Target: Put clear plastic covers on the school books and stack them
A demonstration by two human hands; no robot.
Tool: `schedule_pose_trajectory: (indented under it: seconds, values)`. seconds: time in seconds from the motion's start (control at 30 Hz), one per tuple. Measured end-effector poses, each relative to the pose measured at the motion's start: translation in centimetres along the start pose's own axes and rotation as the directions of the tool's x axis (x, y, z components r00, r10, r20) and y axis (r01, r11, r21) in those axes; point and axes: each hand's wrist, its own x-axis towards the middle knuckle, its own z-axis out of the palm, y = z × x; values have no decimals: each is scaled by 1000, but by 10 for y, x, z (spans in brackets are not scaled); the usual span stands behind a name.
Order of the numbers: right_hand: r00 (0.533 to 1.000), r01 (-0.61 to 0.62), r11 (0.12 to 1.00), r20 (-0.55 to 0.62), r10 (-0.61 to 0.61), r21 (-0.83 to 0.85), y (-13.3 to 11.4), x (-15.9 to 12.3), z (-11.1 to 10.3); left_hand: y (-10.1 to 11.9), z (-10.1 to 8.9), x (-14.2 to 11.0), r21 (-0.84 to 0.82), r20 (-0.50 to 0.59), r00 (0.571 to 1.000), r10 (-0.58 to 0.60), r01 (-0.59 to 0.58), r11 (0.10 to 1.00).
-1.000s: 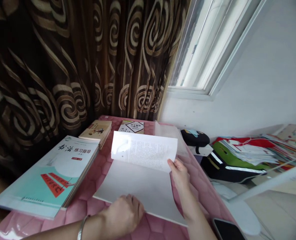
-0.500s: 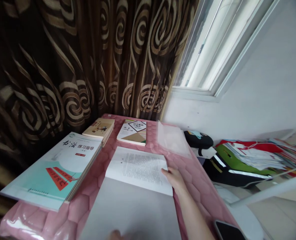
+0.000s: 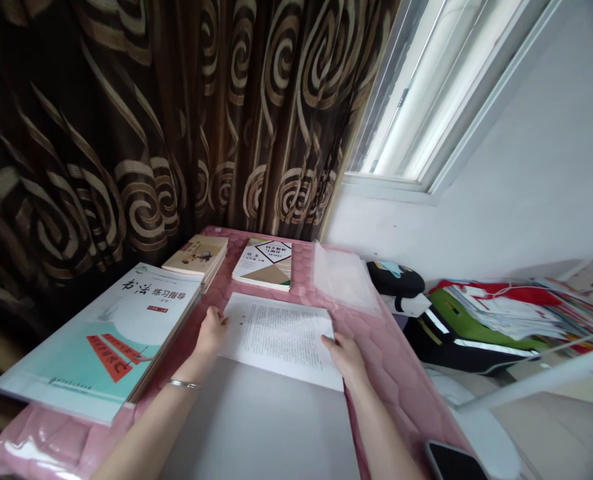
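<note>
An open book [image 3: 281,337] lies before me, its far page white with dense printed text and its near page [image 3: 271,420] plain grey-white. Bent round the left edge of the printed page, my left hand [image 3: 212,331] is closed on it, a silver bracelet at the wrist. On the opposite edge, my right hand [image 3: 347,359] pinches the page with the thumb on top. Both hands' other fingers are partly hidden.
A stack of workbooks with a teal-and-white cover [image 3: 106,327] is on the left, behind it small tan books [image 3: 196,255]. A textbook [image 3: 263,262] and a clear plastic sleeve [image 3: 343,277] lie at the back of the pink padded table cover [image 3: 391,360]. A phone [image 3: 456,461] sits at the right edge.
My left hand has come up from the bottom edge to the left side of the printed page and taken hold there. My right hand stays at the right edge.
</note>
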Motion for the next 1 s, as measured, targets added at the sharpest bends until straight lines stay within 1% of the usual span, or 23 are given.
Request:
schedule_pose_trajectory:
  seconds: [0.07,0.2,0.33,0.43,0.5,0.53,0.6,0.63,0.7,0.73,0.77,0.8,0.87,0.93,1.0]
  values:
    - [1000,-18,999,-6,17,-46,-6,-4,-4,3,2,0,0,6,1000,13,-13,1000]
    - [998,-60,971,-5,61,-230,-26,-14,-11,7,4,-3,52,15,999,43,-44,998]
    - [997,-73,956,-15,72,-283,-39,-22,-14,10,10,-6,127,57,997,61,-68,990]
    - [999,-43,944,17,51,-326,-42,-24,-16,11,12,-6,181,96,993,73,-90,979]
    - [1000,-7,928,-12,2,-373,-42,-27,-17,11,13,-6,211,117,990,80,-104,972]
    - [998,26,915,-44,-48,-402,-43,-29,-16,11,12,-6,222,124,989,85,-111,969]
    - [975,149,881,-80,-206,-448,-47,-33,-13,11,12,-6,239,131,986,100,-129,962]
    - [952,242,858,-57,-300,-454,-49,-36,-11,11,12,-7,247,132,985,108,-138,959]
    - [892,430,803,57,-448,-413,-53,-40,-3,11,13,-7,263,132,984,123,-154,952]
    - [866,493,782,129,-483,-382,-54,-42,1,11,12,-7,272,132,983,127,-159,949]
    - [849,528,772,200,-489,-355,-55,-43,5,11,12,-7,280,132,983,127,-160,946]
    - [842,537,772,261,-472,-339,-55,-44,9,12,11,-8,289,132,983,128,-162,944]
    - [846,517,787,339,-411,-336,-53,-44,14,13,8,-9,309,132,983,125,-161,937]
    - [850,501,794,369,-376,-345,-52,-42,15,16,5,-12,348,110,985,131,-162,924]
    - [850,498,794,379,-366,-349,-51,-41,15,22,6,-15,400,74,983,170,-186,898]
